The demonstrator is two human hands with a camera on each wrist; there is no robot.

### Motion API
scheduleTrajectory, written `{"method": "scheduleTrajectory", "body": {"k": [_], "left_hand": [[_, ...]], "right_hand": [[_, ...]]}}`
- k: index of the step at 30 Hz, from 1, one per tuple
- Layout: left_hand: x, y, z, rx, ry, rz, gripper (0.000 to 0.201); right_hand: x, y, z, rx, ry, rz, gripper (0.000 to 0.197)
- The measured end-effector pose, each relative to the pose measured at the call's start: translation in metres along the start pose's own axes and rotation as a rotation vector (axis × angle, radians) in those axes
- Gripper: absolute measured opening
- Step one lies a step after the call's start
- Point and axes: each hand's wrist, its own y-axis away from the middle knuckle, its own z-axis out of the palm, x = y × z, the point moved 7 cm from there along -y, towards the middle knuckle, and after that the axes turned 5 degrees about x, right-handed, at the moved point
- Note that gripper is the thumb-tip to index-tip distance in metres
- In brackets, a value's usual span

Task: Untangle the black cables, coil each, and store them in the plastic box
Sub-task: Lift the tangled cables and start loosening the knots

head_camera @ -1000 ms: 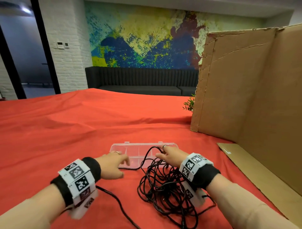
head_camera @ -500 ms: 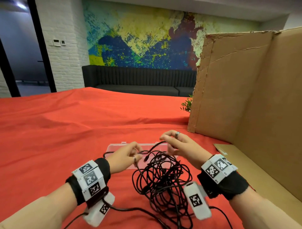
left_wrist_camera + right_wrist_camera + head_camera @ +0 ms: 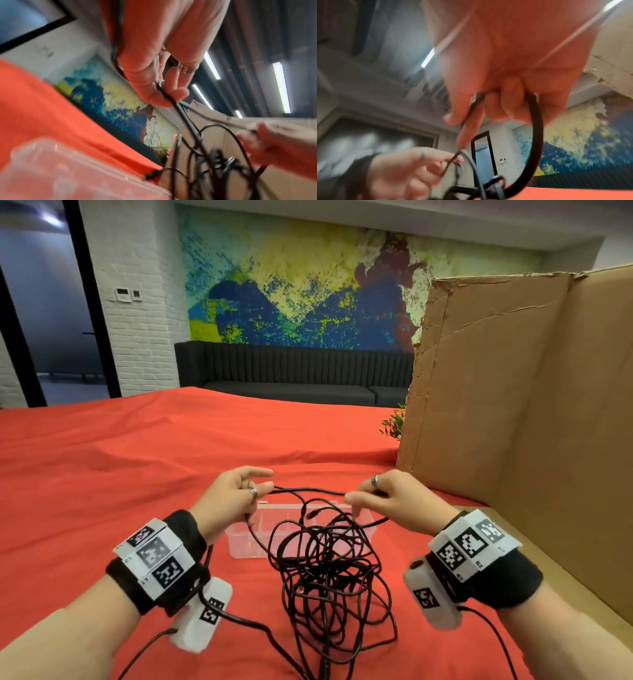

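A tangle of black cables (image 3: 329, 570) hangs in loops above the red cloth, its lower end resting on it. My left hand (image 3: 236, 498) pinches one strand at the upper left, and my right hand (image 3: 387, 498) grips the same strand at the upper right, so a short stretch runs taut between them. The left wrist view shows the black cables (image 3: 193, 136) pinched in my left hand (image 3: 159, 86). In the right wrist view a thick cable (image 3: 536, 135) loops through my right hand (image 3: 503, 102). The clear plastic box (image 3: 246, 542) lies open behind the tangle.
A tall cardboard panel (image 3: 520, 412) stands at the right, with a flat cardboard sheet (image 3: 582, 587) at its foot. The red cloth (image 3: 102, 474) spreads wide to the left and back. A small green plant (image 3: 394, 422) peeks from behind the cardboard.
Both hands have risen from the table and moved apart. They now hold one strand stretched between them, and the tangle has lifted with it.
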Motion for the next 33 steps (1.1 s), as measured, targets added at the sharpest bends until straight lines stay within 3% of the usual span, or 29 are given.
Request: {"method": "scheduleTrajectory", "body": {"k": [2, 5, 7, 10, 12, 14, 18, 20, 22, 25, 27, 31, 33], "left_hand": [[0.009, -0.003, -0.008, 0.045, -0.167, 0.086, 0.025], [0.025, -0.003, -0.024, 0.122, -0.545, 0.229, 0.023], [0.024, 0.000, -0.029, 0.069, -0.723, 0.204, 0.021], [0.009, 0.007, -0.022, -0.114, -0.651, 0.072, 0.035], [0.001, 0.011, -0.014, -0.176, -0.535, -0.022, 0.037], [-0.001, 0.013, -0.009, -0.188, -0.541, -0.059, 0.025], [-0.006, 0.011, -0.002, -0.197, -0.839, -0.029, 0.024], [-0.010, 0.010, 0.000, -0.197, -0.911, -0.034, 0.026], [-0.010, 0.009, 0.002, -0.192, -0.843, -0.045, 0.034], [-0.003, 0.008, 0.005, -0.150, -0.796, -0.030, 0.040], [0.003, 0.010, 0.009, -0.156, -0.762, -0.006, 0.037], [0.011, 0.014, 0.013, -0.155, -0.463, 0.000, 0.028], [0.010, 0.012, 0.005, -0.092, -0.347, -0.015, 0.025]], "right_hand": [[0.002, -0.003, -0.017, 0.196, -0.119, -0.007, 0.033], [0.023, 0.000, -0.041, 0.493, -0.544, 0.114, 0.031], [0.041, 0.004, -0.050, 0.634, -0.836, 0.187, 0.029], [0.055, 0.005, -0.052, 0.710, -0.908, 0.237, 0.021], [0.058, 0.004, -0.048, 0.716, -0.841, 0.270, 0.021], [0.061, 0.004, -0.044, 0.717, -0.711, 0.307, 0.037], [0.060, 0.003, -0.037, 0.587, -0.319, 0.352, 0.052], [0.053, 0.005, -0.030, 0.495, -0.089, 0.370, 0.068], [0.024, 0.010, -0.029, 0.514, 0.335, 0.248, 0.092], [-0.022, 0.014, -0.003, 0.533, 0.798, -0.143, 0.110], [-0.027, 0.009, 0.019, 0.459, 0.882, -0.272, 0.099], [-0.027, -0.004, 0.032, 0.418, 0.887, -0.394, 0.026], [-0.022, -0.010, 0.024, 0.365, 0.780, -0.333, 0.034]]}}
